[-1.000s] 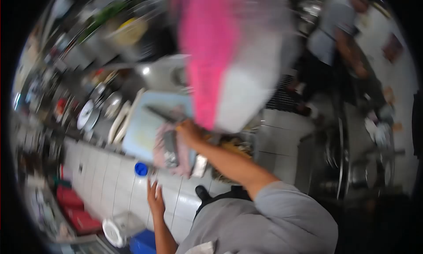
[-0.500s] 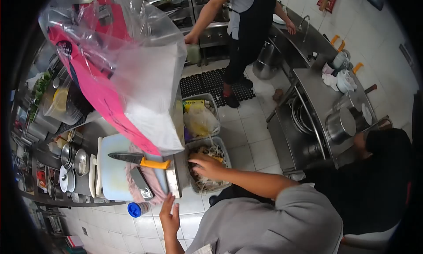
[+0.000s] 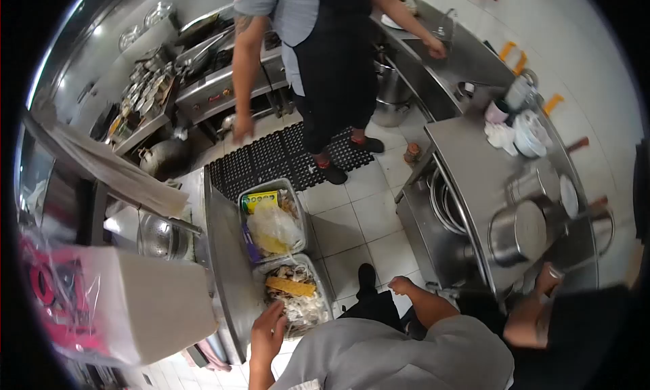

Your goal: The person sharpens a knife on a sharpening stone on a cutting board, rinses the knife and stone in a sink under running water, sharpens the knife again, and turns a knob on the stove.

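Observation:
My left hand (image 3: 269,330) is open at the near side of a grey bin, its fingers spread and nothing in them. The bin holds food scraps (image 3: 305,305) and a yellow-orange piece (image 3: 291,286). To the right, my right hand (image 3: 401,285) hangs over the floor tiles near my dark shoe (image 3: 366,278), fingers curled in with nothing visible in them. Beyond the scraps stands a second bin with a clear plastic bag (image 3: 274,225) and a yellow-green packet (image 3: 261,200).
A plastic-wrapped white and pink stack (image 3: 162,302) is at left, beside the steel counter (image 3: 227,275). A person in a black apron (image 3: 335,65) stands on a black mat (image 3: 254,160). Pots (image 3: 518,233) stand on the right steel table (image 3: 467,160). Another person's arm (image 3: 531,319) is at lower right.
The view has swung to the right. My right hand has left the scrap bin and moved right. The chopping board and knife are out of sight; the wrapped stack now appears lower left.

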Demonstrator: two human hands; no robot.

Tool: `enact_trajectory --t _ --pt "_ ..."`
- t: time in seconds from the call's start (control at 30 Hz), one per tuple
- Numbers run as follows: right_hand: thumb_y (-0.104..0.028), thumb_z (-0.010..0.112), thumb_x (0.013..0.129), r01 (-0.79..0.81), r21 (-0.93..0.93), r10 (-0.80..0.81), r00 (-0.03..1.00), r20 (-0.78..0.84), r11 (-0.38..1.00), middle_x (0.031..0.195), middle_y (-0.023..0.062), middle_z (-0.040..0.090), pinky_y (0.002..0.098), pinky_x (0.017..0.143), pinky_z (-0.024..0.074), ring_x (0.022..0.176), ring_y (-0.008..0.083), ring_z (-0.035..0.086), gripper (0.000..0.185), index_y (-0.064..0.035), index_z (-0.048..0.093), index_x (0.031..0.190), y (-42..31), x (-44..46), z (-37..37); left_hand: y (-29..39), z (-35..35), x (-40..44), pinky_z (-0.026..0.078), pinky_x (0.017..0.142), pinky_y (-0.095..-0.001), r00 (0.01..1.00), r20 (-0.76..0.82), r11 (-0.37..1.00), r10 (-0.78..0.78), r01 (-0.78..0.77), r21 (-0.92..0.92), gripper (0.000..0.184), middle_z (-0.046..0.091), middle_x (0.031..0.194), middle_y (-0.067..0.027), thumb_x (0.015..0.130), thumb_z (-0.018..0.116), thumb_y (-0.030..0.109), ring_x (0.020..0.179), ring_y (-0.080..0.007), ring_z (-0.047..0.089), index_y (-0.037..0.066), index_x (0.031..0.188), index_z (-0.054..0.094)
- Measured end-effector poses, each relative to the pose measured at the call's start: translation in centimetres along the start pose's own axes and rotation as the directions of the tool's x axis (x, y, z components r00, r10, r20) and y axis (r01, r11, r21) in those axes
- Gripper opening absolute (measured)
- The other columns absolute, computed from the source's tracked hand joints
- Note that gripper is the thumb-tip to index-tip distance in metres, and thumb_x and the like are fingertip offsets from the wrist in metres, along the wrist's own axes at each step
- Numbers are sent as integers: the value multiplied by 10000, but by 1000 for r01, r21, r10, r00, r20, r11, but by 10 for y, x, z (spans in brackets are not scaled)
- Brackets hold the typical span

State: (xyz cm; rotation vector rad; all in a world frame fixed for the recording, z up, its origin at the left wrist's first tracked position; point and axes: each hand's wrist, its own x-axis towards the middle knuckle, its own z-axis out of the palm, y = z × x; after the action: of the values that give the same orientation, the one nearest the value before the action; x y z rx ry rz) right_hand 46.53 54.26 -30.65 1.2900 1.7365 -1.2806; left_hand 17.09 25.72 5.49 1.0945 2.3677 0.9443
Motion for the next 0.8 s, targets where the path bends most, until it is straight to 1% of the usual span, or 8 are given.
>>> enact_trajectory --t 0.03,0.1,0.13,0.27,0.3,0.47,0.6,0.8 --pt "-340 596 839 2 -28 -1 1000 23 1000 702 81 638 311 513 504 600 182 645 290 -55 648 837 -3 -5 -13 13 8 23 469 917 -379 996 41 997 78 -77 -8 283 624 1175 -178 845 646 99 1084 -337 601 7 1113 642" --pt "-320 593 867 52 403 -42 999 -34 914 803 70 654 303 533 503 637 163 645 277 -59 621 955 1 -8 -31 31 25 66 474 905 -384 978 103 983 181 -180 -24 299 622 1183 -159 849 651 136 1081 -328 598 19 1124 637" --pt "-312 592 887 30 410 -39 999 15 912 876 55 653 296 550 500 679 151 644 286 -76 589 1049 1 -6 -41 33 36 89 477 898 -388 967 129 976 218 -216 -27 304 622 1185 -148 853 653 161 1077 -324 597 25 1124 636" --pt "-342 598 889 -40 496 36 999 16 867 882 58 651 303 558 499 705 162 644 294 -83 600 1029 5 0 -68 28 77 161 481 888 -395 955 154 967 254 -252 -36 295 626 1180 -134 864 645 207 1071 -312 600 38 1106 646" --pt "-311 598 855 -15 569 24 1000 -8 822 790 87 645 296 469 469 616 157 632 292 -42 635 964 3 1 -72 24 83 173 481 889 -392 953 174 969 247 -244 -43 287 627 1176 -134 868 640 216 1068 -312 601 43 1097 650" --pt "-388 563 840 193 86 -196 980 25 977 659 89 640 357 520 495 603 209 635 367 -35 661 816 -62 60 -126 -8 96 179 482 891 -385 988 96 993 121 -122 -5 270 635 1153 -140 873 633 224 1063 -321 602 46 1075 658" --pt "-384 552 854 476 -411 -470 874 123 777 651 58 645 348 616 486 607 175 618 365 -37 643 787 -207 84 -196 -37 95 163 475 903 -389 992 65 989 -112 118 -92 275 641 1131 -157 870 632 214 1071 -323 598 36 1079 653" --pt "-396 542 860 588 -220 -598 801 23 779 706 81 666 353 660 508 655 210 645 376 -47 680 882 -381 162 -218 -95 80 233 458 931 -378 960 -138 964 -245 226 -140 261 615 1164 -203 871 615 163 1086 -351 587 -5 1069 645"
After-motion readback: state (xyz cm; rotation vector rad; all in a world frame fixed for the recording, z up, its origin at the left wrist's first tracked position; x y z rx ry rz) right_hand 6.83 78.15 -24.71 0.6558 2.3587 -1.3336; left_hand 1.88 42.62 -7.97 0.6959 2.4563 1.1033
